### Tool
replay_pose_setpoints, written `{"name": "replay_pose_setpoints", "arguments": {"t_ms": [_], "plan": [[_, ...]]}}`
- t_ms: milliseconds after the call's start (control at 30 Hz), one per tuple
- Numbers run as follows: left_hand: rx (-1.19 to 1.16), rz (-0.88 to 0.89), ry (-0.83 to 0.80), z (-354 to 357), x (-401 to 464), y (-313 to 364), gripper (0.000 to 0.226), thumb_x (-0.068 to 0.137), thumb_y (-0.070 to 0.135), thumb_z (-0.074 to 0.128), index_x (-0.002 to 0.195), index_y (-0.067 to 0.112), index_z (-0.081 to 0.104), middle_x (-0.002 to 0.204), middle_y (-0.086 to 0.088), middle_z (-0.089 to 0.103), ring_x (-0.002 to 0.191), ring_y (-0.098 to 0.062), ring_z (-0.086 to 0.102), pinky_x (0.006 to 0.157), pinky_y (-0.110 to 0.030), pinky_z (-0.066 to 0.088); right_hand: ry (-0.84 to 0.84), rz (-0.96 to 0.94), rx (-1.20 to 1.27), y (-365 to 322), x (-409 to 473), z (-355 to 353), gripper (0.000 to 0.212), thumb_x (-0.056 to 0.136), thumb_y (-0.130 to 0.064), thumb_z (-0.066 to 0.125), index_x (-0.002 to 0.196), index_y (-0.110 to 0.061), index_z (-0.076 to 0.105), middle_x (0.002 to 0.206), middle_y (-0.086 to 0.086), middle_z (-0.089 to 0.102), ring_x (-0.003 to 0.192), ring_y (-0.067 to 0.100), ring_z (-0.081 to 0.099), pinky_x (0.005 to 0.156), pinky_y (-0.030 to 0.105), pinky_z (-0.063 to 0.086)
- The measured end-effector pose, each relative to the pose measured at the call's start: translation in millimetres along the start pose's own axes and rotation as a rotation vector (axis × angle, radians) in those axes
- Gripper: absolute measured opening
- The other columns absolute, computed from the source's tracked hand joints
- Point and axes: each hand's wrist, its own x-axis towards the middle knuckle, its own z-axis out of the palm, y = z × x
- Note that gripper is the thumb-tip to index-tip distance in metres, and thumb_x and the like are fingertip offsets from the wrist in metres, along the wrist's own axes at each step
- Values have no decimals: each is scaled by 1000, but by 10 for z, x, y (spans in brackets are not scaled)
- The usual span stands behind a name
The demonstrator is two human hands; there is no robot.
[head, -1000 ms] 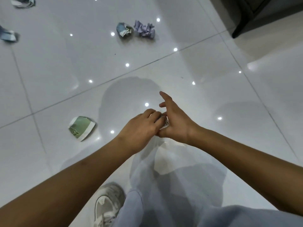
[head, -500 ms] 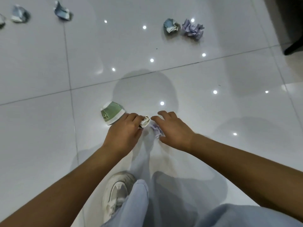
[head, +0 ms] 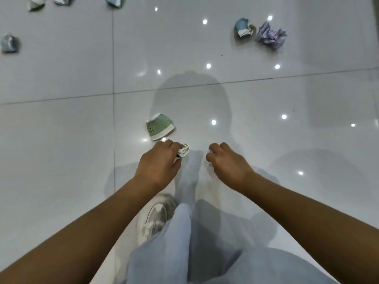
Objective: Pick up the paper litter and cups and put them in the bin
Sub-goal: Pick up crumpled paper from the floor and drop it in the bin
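My left hand [head: 160,162] is closed around a crumpled white paper wad [head: 183,150] that sticks out past the fingers. My right hand [head: 225,160] is curled shut, with a scrap of pale paper [head: 210,153] barely showing under the fingers. A squashed green paper cup [head: 159,129] lies on the floor just beyond my left hand, not touched. Farther off lie a crushed blue cup [head: 243,27] and a lilac paper ball [head: 270,35]. No bin is in view.
Several more crumpled blue and white pieces lie at the far left: [head: 9,43], [head: 35,2], [head: 114,1]. The floor is glossy white tile [head: 61,140] with light reflections. My grey trouser leg [head: 176,242] and white shoe [head: 155,216] are below my hands.
My hands were pressed together a second ago and have since parted, each holding paper. The view has swung left, so the green cup now lies close to my left hand.
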Motion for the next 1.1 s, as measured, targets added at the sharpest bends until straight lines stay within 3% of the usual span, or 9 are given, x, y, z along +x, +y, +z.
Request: {"name": "replay_pose_setpoints", "arguments": {"t_ms": [133,300,433,633,700,833,1100], "plan": [[39,-5,-46,-587,-444,121,30,96,25,49,125,19,51,118,2,57,110,-18,50,69,-27,40,-7,66,68,-241,-424,-577,28,96,-9,47,121,-13,56,139,5,41,120,24,42,73,34,53],[-36,-65,-59,-1500,-1306,342,29,96,21,49,124,17,52,119,0,56,112,-18,49,70,-25,39,4,81,127,-865,-1075,-1586,26,97,-13,50,121,-15,59,140,3,43,125,22,40,79,29,47],[-79,-162,-46,-2214,-2224,499,30,96,18,46,125,17,51,120,1,55,113,-16,47,72,-22,36,76,-14,175,-1488,-1651,-2373,18,93,-11,55,108,-12,64,129,6,51,114,25,48,73,34,51],[-177,-370,2,-2883,-3727,683,36,96,16,44,133,17,45,128,0,51,118,-16,45,82,-23,42,66,-192,136,-2527,-2503,-3187,19,89,-8,57,106,-15,65,126,4,53,111,24,49,77,35,51],[-206,-450,18,-2987,-4244,717,39,96,17,46,135,17,43,131,-1,50,120,-17,45,89,-25,43,51,-260,117,-2925,-2791,-3319,18,89,-9,58,104,-14,65,125,6,54,109,26,51,78,37,51],[-243,-580,38,-3026,-5260,711,34,96,16,46,130,17,47,125,-1,53,115,-17,47,87,-26,43,-18,-379,80,-3742,-3312,-3336,18,90,-11,58,106,-14,65,127,5,53,111,24,50,78,35,52],[-330,-785,79,-2523,-7250,159,30,94,18,49,124,16,50,120,-1,55,110,-19,50,89,-27,42,-154,-532,1,-5471,-4037,-2597,19,87,-7,59,105,-10,64,121,6,54,108,26,51,70,39,54]]}}
